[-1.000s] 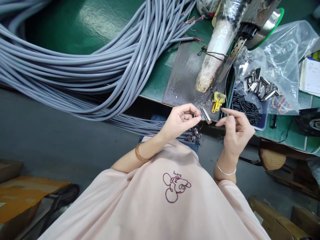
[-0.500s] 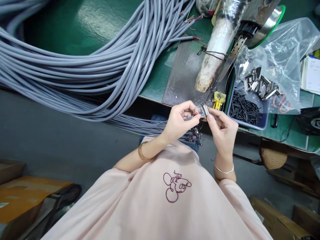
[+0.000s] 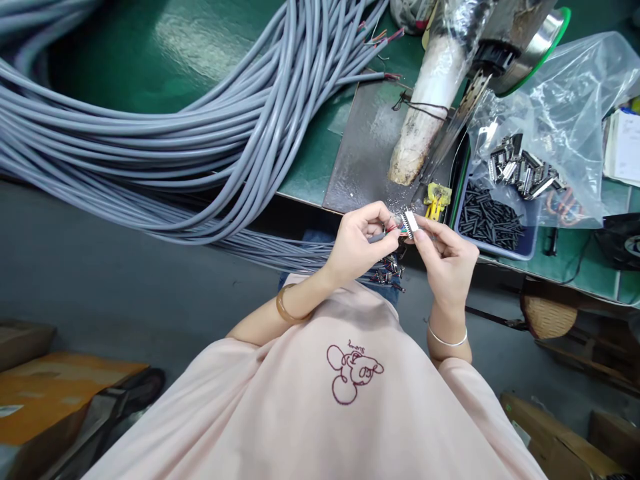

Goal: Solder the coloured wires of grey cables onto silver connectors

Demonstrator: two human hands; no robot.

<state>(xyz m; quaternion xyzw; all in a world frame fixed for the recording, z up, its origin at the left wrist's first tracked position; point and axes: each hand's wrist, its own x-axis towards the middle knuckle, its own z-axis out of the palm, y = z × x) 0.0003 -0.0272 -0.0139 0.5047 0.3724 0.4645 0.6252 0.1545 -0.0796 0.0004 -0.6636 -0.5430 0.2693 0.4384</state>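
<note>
My left hand [image 3: 361,241] pinches a grey cable [image 3: 377,237] close to its stripped end, where thin coloured wires [image 3: 403,233] fan out. Those wires reach a small metal connector [image 3: 411,221] with a row of pins. The connector is gripped between the thumb and fingers of my right hand [image 3: 447,257]; its bright flat face shows. Whether each wire is joined to a pin is too small to tell. Below the hands, several finished-looking cable ends with connectors [image 3: 390,270] lie over my lap.
Grey cables [image 3: 210,143] bundle across the green bench [image 3: 310,167]. A wrapped white tube [image 3: 417,133] hangs over a dark metal plate [image 3: 357,153]. Right of it are a yellow clamp [image 3: 437,200], a bin [image 3: 533,243] of black sleeves, a plastic bag [image 3: 583,100] with connectors, and a solder spool [image 3: 547,57].
The connector has turned slightly in my right hand, so its flat face now shows bright. Both hands stay in nearly the same place.
</note>
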